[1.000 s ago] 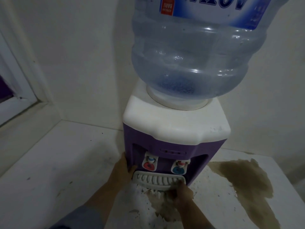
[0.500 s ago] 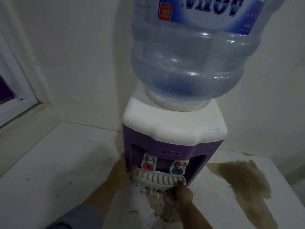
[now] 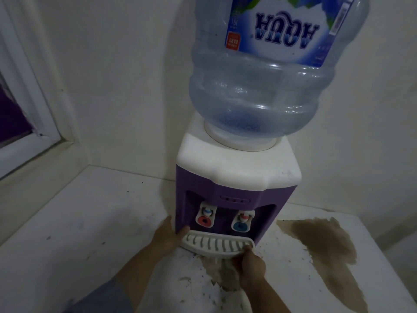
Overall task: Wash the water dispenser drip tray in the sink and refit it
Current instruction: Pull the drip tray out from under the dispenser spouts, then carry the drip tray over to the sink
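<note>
From the head view, your 2 hands are at the foot of the dispenser (image 3: pixel 234 195), which stands on a stained white counter (image 3: pixel 67 233). The tray (image 3: pixel 216 245), white with a slotted grille, sits at the dispenser's base under the 2 taps, the red one (image 3: pixel 205 220) and the blue one (image 3: pixel 240 225). Your left hand (image 3: pixel 168 239) is at the tray's left end, thumb curled over its corner and against the purple body. Your right hand (image 3: pixel 251 266) pinches the tray's front right edge, fingers wrapped under the lip. So both hands are grasping the tray.

As for progress, you could be pulling the tray out or seating it after the wash, and this 1 moment cannot tell you which. No sink shows anywhere here. If the tray is unwashed, the whole trip is still ahead.

Hard to read: the light is dim, the tray's rear edge is lost in the recess, and your fingers under the lip are hidden. The bottle (image 3: pixel 259 82) is cut off at the top. Whether the tray is wet or fully seated, you cannot tell.
</note>
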